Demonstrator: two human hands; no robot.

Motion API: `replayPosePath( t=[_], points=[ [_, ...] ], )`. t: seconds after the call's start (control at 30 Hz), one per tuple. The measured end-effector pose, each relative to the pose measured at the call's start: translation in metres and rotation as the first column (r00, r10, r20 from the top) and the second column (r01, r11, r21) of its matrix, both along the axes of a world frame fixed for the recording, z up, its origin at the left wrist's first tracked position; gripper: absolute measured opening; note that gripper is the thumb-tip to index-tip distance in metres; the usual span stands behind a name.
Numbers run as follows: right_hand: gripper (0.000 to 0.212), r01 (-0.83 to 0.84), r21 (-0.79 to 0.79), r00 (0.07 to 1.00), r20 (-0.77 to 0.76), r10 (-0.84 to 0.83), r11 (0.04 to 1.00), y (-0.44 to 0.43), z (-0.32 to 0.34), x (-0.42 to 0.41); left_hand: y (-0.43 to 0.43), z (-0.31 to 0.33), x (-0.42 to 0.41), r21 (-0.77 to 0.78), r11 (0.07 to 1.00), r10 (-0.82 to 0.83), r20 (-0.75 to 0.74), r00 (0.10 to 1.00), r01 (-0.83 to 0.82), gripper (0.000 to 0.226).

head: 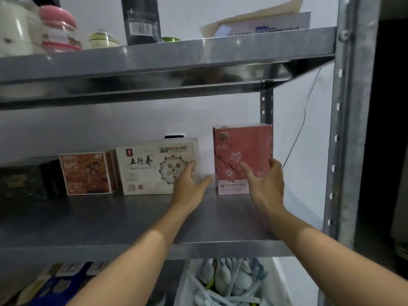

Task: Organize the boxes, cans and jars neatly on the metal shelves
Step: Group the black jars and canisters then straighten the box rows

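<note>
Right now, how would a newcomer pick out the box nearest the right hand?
On the middle metal shelf, go to the right end by the rear upright post. A pink box stands there, just beyond the right hand. Unlike the white box to its left, it is taller than wide and printed with a branch of white blossoms.

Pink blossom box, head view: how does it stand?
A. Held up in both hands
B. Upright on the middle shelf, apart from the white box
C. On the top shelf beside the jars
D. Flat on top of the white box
B: the pink blossom box stands upright on the middle shelf, with a bare gap between it and the white box, and its right edge is by the rear post.
</note>
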State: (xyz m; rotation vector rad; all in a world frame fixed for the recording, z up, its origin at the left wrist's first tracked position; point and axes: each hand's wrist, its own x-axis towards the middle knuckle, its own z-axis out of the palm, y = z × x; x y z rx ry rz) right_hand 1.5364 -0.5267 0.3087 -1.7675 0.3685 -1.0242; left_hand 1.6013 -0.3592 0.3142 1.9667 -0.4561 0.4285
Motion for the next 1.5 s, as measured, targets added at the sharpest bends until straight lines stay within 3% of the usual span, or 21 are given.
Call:
replayPosePath(
  t=[0.1, 0.27, 0.37, 0.43, 0.53, 0.83, 1.5],
  points=[
    [0.101, -0.014, 0.092, 1.000, 0.020, 0.013, 0.996, -0.013, 0.004, 0.014, -0.025, 0.001, 0.014, -0.048, 0.995, -0.086, -0.048, 0.995, 0.084, 0.079],
    [0.088, -0.105, 0.193, 0.993, 0.072, 0.092, 0.976, -0.035, 0.002, 0.035, -0.049, -0.003, 0.043, -0.115, 0.977, -0.191, -0.118, 0.975, 0.178, 0.098],
    [0.080, -0.200, 0.255, 0.978, 0.113, 0.176, 0.946, -0.042, -0.002, 0.045, -0.054, -0.012, 0.059, -0.102, 0.970, -0.236, -0.164, 0.958, 0.222, 0.115],
    [0.086, -0.212, 0.245, 0.976, 0.098, 0.194, 0.946, -0.045, -0.005, 0.055, -0.056, -0.018, 0.068, -0.065, 0.967, -0.255, -0.190, 0.948, 0.247, 0.122],
    [0.093, -0.216, 0.197, 0.976, 0.070, 0.206, 0.956, -0.049, -0.012, 0.068, -0.058, -0.025, 0.077, -0.058, 0.959, -0.283, -0.172, 0.943, 0.278, 0.115],
    [0.084, -0.223, 0.154, 0.975, 0.039, 0.220, 0.963, -0.056, -0.021, 0.079, -0.059, -0.027, 0.078, -0.017, 0.930, -0.367, -0.053, 0.929, 0.366, 0.074],
    [0.064, -0.153, 0.060, 0.988, 0.017, 0.152, 0.986, -0.054, -0.019, 0.073, -0.060, -0.031, 0.086, -0.067, 0.934, -0.356, -0.060, 0.933, 0.352, 0.073]
  ],
)
